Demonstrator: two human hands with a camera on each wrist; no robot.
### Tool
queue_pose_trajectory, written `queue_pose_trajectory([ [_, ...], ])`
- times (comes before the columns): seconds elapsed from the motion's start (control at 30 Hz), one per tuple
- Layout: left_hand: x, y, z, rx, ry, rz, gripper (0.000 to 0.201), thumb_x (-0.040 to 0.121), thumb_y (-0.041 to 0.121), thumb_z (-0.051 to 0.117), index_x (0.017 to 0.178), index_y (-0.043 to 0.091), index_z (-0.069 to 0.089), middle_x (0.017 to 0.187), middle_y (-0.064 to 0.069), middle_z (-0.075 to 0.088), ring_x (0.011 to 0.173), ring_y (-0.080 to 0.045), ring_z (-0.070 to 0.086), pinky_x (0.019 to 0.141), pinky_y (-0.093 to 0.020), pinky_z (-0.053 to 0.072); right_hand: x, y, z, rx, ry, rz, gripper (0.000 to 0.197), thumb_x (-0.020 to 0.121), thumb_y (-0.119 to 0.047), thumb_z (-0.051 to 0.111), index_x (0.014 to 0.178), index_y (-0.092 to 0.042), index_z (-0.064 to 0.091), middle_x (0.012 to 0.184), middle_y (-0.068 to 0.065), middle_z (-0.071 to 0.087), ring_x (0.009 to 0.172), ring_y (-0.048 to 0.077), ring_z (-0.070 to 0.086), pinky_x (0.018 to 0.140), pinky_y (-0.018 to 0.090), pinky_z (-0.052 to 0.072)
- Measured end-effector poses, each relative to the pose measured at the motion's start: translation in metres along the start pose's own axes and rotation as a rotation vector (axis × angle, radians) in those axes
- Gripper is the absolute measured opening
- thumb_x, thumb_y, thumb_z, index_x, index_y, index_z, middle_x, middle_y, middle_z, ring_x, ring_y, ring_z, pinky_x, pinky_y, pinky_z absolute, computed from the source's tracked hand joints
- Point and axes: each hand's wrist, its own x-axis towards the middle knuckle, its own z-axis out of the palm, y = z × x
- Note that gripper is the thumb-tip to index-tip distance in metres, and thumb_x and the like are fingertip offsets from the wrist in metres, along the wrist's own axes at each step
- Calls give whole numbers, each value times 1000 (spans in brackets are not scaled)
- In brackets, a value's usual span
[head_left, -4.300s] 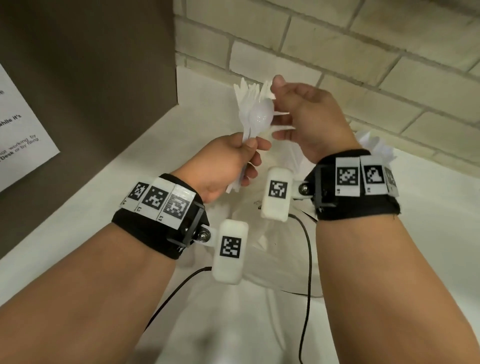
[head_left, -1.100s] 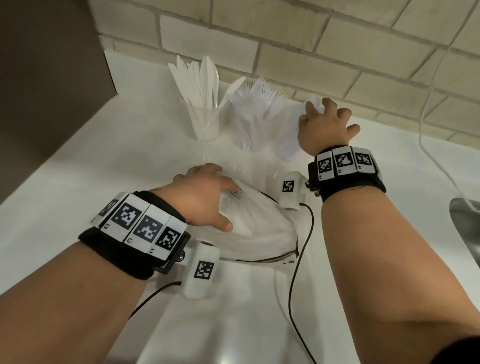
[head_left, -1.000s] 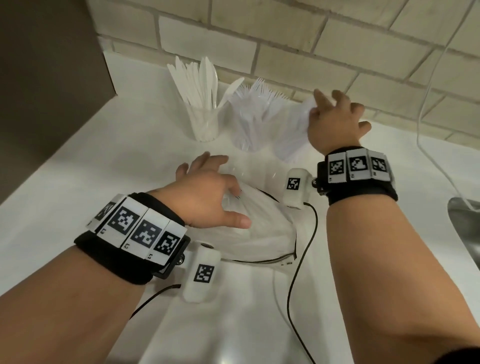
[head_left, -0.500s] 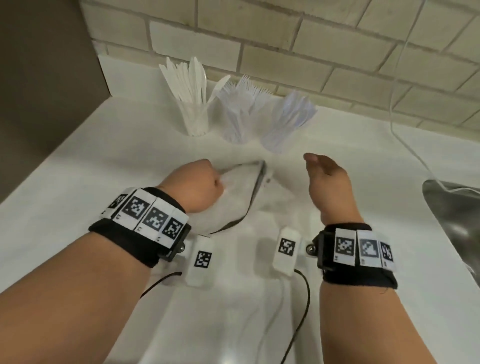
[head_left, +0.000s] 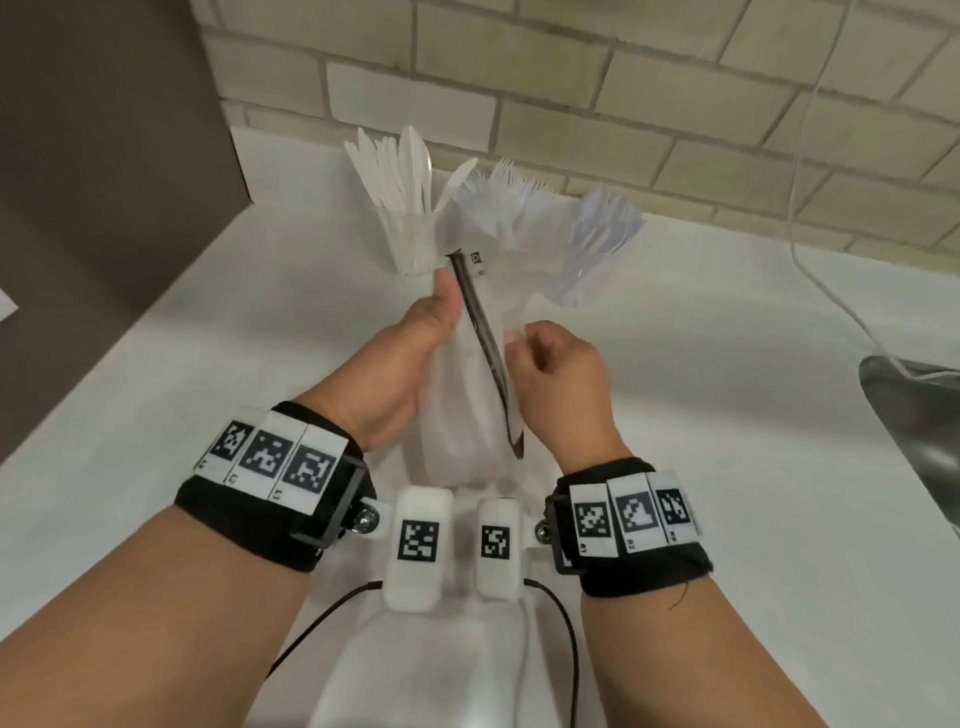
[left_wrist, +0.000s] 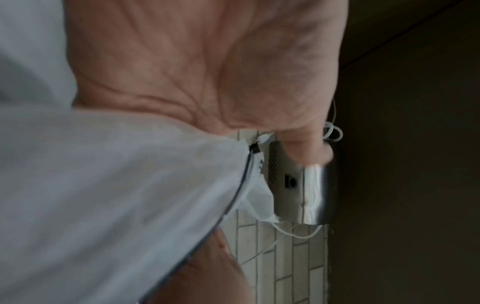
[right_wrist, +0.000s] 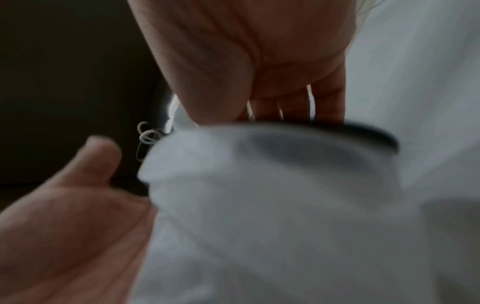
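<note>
A clear plastic zip bag (head_left: 457, 415) with a black zip strip (head_left: 480, 332) is held up above the white counter (head_left: 727, 364), mouth pointing away from me. My left hand (head_left: 410, 353) grips its left side, thumb lying along the zip. My right hand (head_left: 550, 364) pinches the right edge beside the zip with curled fingers. In the left wrist view the bag (left_wrist: 116, 195) fills the space under my palm. The right wrist view is blurred and shows the bag (right_wrist: 285, 205) between my thumb and fingers. What is inside the bag cannot be made out.
Three clear cups stand at the back against the brick wall: one of white knives (head_left: 410, 234), one of forks (head_left: 509, 208), one of clear cutlery (head_left: 592, 249). A metal sink (head_left: 919, 415) lies at the right, a white cable (head_left: 810, 249) hangs there, and a brown panel (head_left: 104, 156) closes the left.
The right hand drew back from the cutlery cups and took the bag's edge. The left hand lifted the bag off the counter, and it now stands upright between both hands.
</note>
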Motion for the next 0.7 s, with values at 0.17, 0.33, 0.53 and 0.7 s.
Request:
queue_pose_trajectory([
  [0.17, 7, 7, 2, 310, 410, 13, 13, 78, 27, 68, 88, 20, 70, 93, -4, 74, 93, -23, 69, 93, -47, 51, 3, 2, -4, 123, -3, 87, 29, 95, -29, 56, 71, -14, 63, 70, 9, 62, 66, 21, 55, 65, 34, 48],
  [0.33, 11, 9, -23, 97, 685, -7, 37, 83, -1, 41, 111, 9, 64, 90, -8, 69, 83, -26, 66, 79, -42, 56, 6, 12, -22, 391, 46, 328, 24, 96, -20, 55, 74, -20, 65, 75, 6, 65, 71, 23, 61, 72, 48, 59],
  [0.53, 3, 8, -2, -56, 620, 1, 21, 86, 22, 57, 106, 18, 62, 93, -4, 71, 89, -23, 68, 84, -40, 54, -6, -2, -16, 528, -109, 369, 12, 96, -31, 56, 104, -22, 57, 97, 5, 69, 84, 20, 67, 65, 37, 60],
  [0.7, 0, 4, 8, 74, 446, -74, 45, 82, 60, 57, 96, 19, 70, 98, 1, 75, 96, -17, 69, 95, -38, 50, -12, -13, -15, 582, -203, 396, 12, 92, -29, 62, 82, -24, 61, 84, -3, 70, 80, 18, 69, 69, 42, 58],
])
